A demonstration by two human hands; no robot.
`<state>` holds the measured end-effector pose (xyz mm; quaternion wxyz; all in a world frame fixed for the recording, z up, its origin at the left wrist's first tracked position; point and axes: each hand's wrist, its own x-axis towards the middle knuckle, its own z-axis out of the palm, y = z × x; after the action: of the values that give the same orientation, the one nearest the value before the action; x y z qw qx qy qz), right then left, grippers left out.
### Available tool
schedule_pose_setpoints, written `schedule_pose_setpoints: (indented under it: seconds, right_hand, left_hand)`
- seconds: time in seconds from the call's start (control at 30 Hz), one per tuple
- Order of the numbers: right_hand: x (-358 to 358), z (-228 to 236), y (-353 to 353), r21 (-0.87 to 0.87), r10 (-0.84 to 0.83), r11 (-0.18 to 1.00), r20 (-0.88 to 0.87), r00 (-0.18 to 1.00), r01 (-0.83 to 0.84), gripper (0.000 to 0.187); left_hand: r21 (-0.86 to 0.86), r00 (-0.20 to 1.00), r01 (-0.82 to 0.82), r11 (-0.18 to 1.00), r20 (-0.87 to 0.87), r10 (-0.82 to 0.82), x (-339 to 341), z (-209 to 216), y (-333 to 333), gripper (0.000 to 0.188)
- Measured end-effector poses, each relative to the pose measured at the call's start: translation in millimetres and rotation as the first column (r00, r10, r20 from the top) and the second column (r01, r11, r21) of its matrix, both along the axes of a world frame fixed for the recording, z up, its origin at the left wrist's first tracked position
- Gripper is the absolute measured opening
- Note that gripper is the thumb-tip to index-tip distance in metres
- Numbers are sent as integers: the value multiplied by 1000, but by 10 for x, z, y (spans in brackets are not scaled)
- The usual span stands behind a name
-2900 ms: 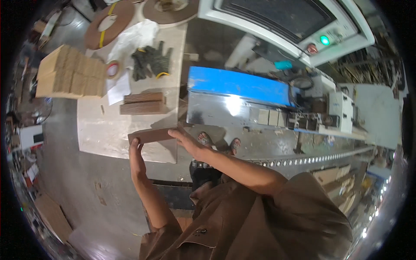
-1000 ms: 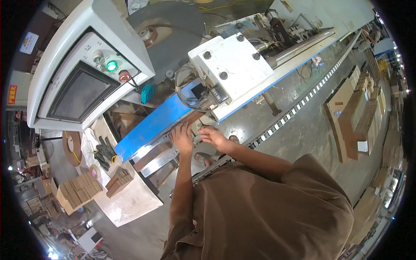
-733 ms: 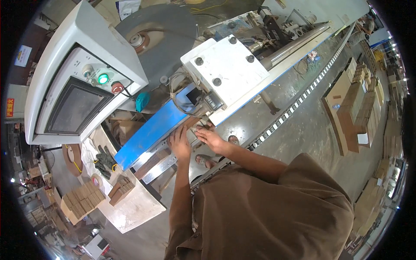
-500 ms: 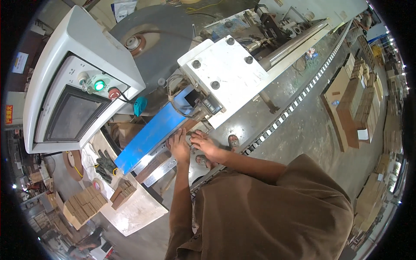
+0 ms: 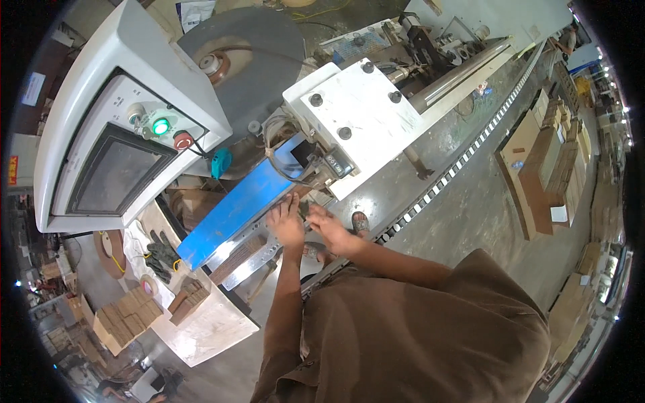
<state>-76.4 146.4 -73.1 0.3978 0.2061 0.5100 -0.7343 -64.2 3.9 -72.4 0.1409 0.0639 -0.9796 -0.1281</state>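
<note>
Along the edge of the long blue metal guard (image 5: 242, 211), a narrow, flat brown piece (image 5: 299, 193) is lying close to a white, box-shaped machine head with black knobs (image 5: 359, 111), the hands partly covering it. The left hand (image 5: 287, 225) is resting palm down at the piece, fingers spread and pointing toward the guard; whether they are bearing on the piece or on the metal below cannot be told. The right hand (image 5: 328, 230) is bending its fingers just beside it; whether it is clamping anything cannot be told. A narrow gap is separating the two hands.

Left of the hands, a brown, finely striped strip (image 5: 238, 258) is lying between the guard's bright steel edge and a silver metal bar (image 5: 248, 269). A small black counter (image 5: 338, 162) is sitting at the machine head's near corner.

Beyond the guard, a white control cabinet (image 5: 164, 74) is showing a dark screen (image 5: 121, 171), a lit green button (image 5: 160, 126) and a red knob (image 5: 183, 140).

At lower left, a pale-topped bench (image 5: 207, 330) is carrying a small stack of brown strips (image 5: 190, 301) and dark knitted gloves with yellow trim (image 5: 161, 255). A stack of tan boards (image 5: 129, 312) is standing at its edge. On the far right, brown and tan panels (image 5: 547, 168) are lying stacked.
</note>
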Motion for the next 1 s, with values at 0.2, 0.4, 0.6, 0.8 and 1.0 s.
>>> schedule_pose_setpoints:
  seconds: [0.2,0.4,0.6,0.8,1.0]
  right_hand:
    - [70,619,248,-6,35,999,-6,999,-35,54]
    - [153,706,534,42,44,998,-100,994,-40,29]
    - [326,926,734,-19,-19,1000,10,1000,20,32]
    - [366,580,728,-69,26,997,76,997,-21,36]
    - [243,813,356,-115,222,971,91,971,-211,44]
  left_hand:
    - [38,989,37,999,-147,-31,-319,-86,261,35]
    - [118,961,-103,988,-243,130,-517,-134,457,15]
    - [193,965,60,979,-264,-7,94,534,136,15]
    - [20,958,-252,967,-136,253,1147,1620,-837,34]
    - [-214,965,-192,958,137,224,1538,1630,-1362,45]
